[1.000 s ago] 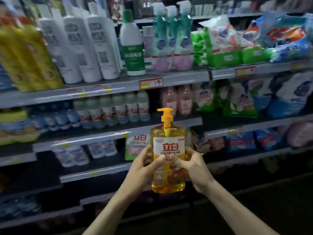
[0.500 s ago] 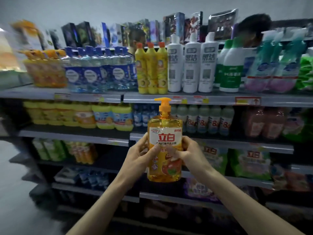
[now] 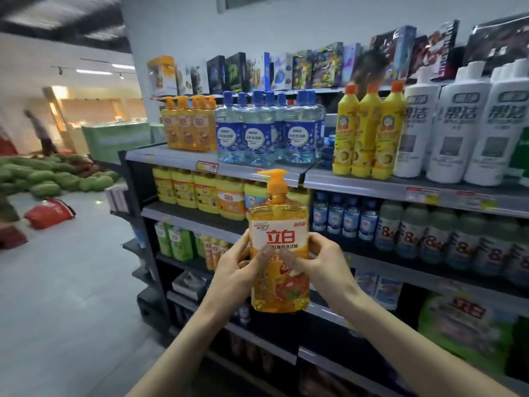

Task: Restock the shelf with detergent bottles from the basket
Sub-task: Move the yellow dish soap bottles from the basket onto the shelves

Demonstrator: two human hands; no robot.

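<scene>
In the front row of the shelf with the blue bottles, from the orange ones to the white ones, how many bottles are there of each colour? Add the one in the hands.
Orange bottles: 3
Blue bottles: 3
Yellow bottles: 3
White bottles: 3
Held bottle: 1
Total: 13

Before me the grey metal shelf (image 3: 171, 156) carries orange pump bottles (image 3: 187, 126), clear blue bottles (image 3: 257, 136), yellow squeeze bottles (image 3: 369, 133) and tall white bottles (image 3: 458, 130).
</scene>
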